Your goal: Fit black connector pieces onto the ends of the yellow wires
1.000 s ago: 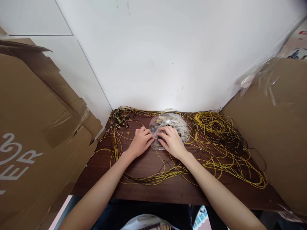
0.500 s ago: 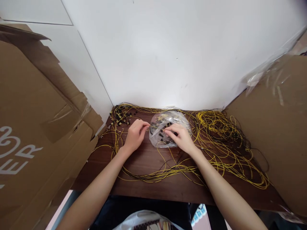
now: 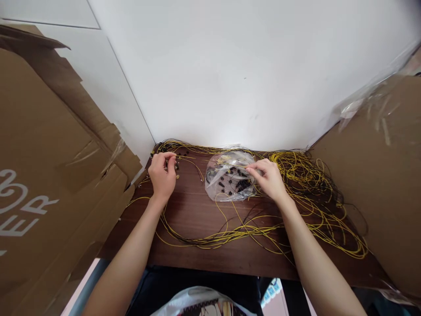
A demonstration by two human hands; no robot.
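Thin yellow wire is pinched between the fingertips of my left hand (image 3: 163, 174), at the left over the brown table (image 3: 190, 210); its ends stick out to the right. My right hand (image 3: 267, 175) pinches another length of yellow wire (image 3: 225, 163) at the right edge of a clear plastic bag (image 3: 215, 186). Small black parts (image 3: 243, 184) lie in or on that bag. Between the hands there is a gap, and the two wires do not visibly meet.
A large tangle of yellow and black wires (image 3: 296, 171) lies at the right, with strands (image 3: 210, 240) running along the front. Cardboard stands at the left (image 3: 42, 131) and right (image 3: 371, 166). Behind is a white wall (image 3: 230, 79).
My hands have moved apart, the left one leftward and the right one rightward. The wire that stretched between them now shows as separate lengths. More of the bag's black parts is visible.
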